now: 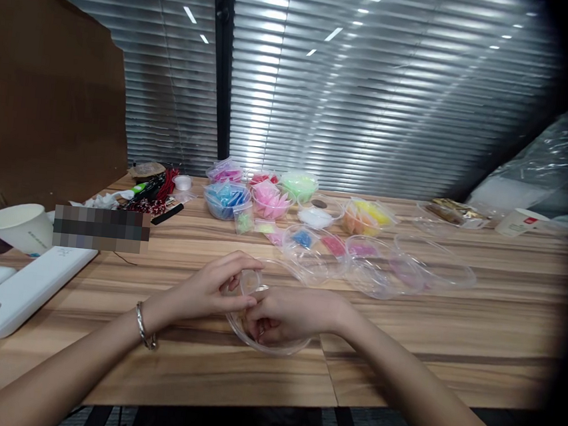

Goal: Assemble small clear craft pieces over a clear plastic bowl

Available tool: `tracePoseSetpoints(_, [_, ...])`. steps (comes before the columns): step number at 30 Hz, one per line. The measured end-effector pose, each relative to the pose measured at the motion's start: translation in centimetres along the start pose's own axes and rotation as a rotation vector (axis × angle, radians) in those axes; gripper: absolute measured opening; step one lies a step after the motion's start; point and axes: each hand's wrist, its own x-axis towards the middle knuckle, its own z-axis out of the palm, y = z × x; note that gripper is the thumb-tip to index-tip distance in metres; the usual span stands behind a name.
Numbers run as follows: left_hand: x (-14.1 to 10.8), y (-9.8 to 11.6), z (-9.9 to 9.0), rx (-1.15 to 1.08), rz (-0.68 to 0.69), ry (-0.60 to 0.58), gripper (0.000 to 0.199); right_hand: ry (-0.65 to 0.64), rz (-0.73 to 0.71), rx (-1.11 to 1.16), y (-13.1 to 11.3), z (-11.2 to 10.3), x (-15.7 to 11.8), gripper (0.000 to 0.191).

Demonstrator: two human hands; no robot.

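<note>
In front of me on the wooden table stands a clear round plastic bowl (275, 348). My left hand (219, 286) is over its left side, thumb and fingers closed around a small clear plastic piece (250, 281), perhaps a little bag or cup. Reaching down into the bowl, my right hand (287, 314) has its fingers curled together; what they pinch, if anything, is hidden. Just behind the bowl lie clear round lids or shallow dishes (313, 269), some with blue and red-pink bits in or under them.
Farther back are tubs of blue packets (225, 201), pink packets (271, 202), green packets (300, 186) and yellow-orange packets (364, 217). Left are a paper cup (19, 226), a long white device (30, 289) and red-black wires (158, 191). Another paper cup (520, 222) is far right.
</note>
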Motion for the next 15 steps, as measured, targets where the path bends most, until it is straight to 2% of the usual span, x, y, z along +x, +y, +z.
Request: tracePoseSetpoints(15, [0.10,-0.18,0.17,0.000,0.005,-0.007,0.048,0.039,0.038,-0.042,-1.02,-0.50,-0.34,0.007])
